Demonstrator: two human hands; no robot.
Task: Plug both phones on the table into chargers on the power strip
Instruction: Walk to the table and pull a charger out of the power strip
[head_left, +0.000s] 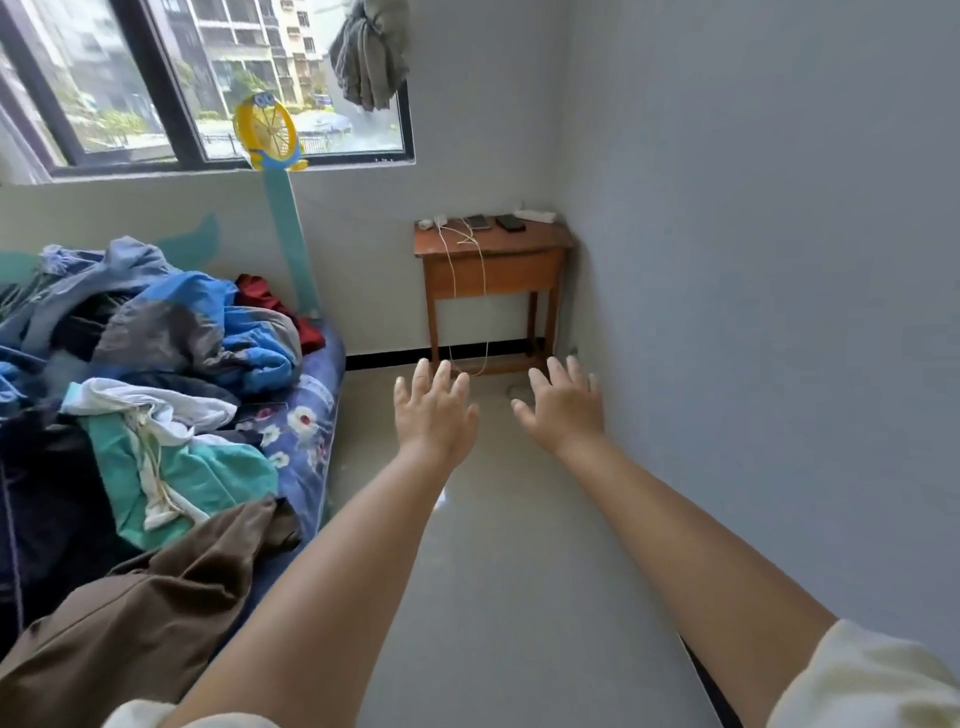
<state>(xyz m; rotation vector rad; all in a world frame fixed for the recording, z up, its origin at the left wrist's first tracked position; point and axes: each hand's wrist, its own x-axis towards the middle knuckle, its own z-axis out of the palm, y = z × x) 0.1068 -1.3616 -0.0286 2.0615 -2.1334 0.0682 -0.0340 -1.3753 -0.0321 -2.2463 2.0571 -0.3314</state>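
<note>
- Head view: left hand (434, 415) and right hand (563, 410) stretch forward with fingers spread, grasping nothing, well short of the wooden tabletop (491, 241) in the room's corner.
- On that tabletop lie two dark phones (478, 222) (510, 223), side by side.
- Right of the phones, at the tabletop's back corner, sits a white power strip (535, 214).
- White cables (470, 270) hang over the tabletop's front edge.
- Left of the tabletop stands a bed (317, 410) heaped with clothes.

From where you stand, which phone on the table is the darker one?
Look to the small wooden table in the far corner under the window. Two phones lie side by side on its top; the black phone is the right one, nearer the white power strip, while its neighbour, the grey phone, looks lighter and glossier.
</note>
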